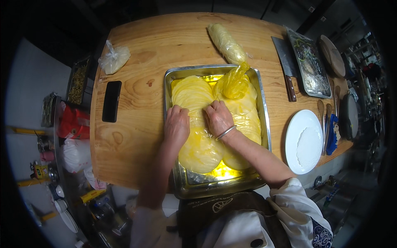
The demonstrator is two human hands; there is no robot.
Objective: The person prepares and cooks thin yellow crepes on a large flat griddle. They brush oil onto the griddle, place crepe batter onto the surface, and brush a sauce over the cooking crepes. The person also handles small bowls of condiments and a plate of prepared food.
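Note:
A deep metal tray [265, 124] stands in front of me with yellow oil [225, 173] in its bottom. Two overlapping rows of thin, round, pale dough sheets lie in it, a left row [190, 90] and a right row [251, 124]. My left hand [177, 125] has its fingers curled at the left edge of a dough sheet [200, 148] in the left row. Across from it, my right hand [219, 117] pinches the same row's right edge; the fingertips of both are partly hidden. A crumpled, oily yellow plastic bag [235, 85] rests on the right row's far end.
On the wooden table [139, 148] lie a plastic-wrapped roll [226, 43], a tied bag of pale contents [114, 59] and a black phone [111, 101]. To the right are a cleaver [287, 65], a film-covered tray [310, 62], a white plate [291, 139] with white granules and several long-handled utensils [327, 124].

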